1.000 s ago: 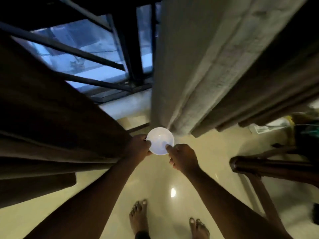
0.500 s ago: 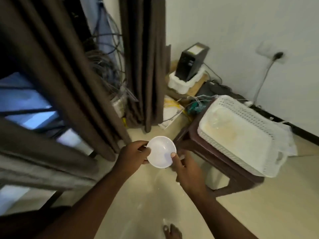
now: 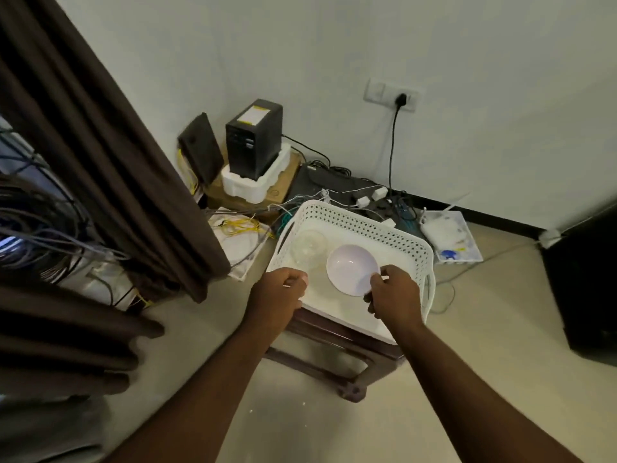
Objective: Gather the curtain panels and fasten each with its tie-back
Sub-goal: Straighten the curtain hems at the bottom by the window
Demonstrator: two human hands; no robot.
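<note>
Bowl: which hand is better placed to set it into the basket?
Right. The right hand pinches the bowl by its rim above the basket; the left hand is off it, at the basket's near edge.

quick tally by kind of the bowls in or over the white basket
white bowl, held over the basket by the right hand: 1
clear bowl, lying in the basket: 1
total: 2
</note>
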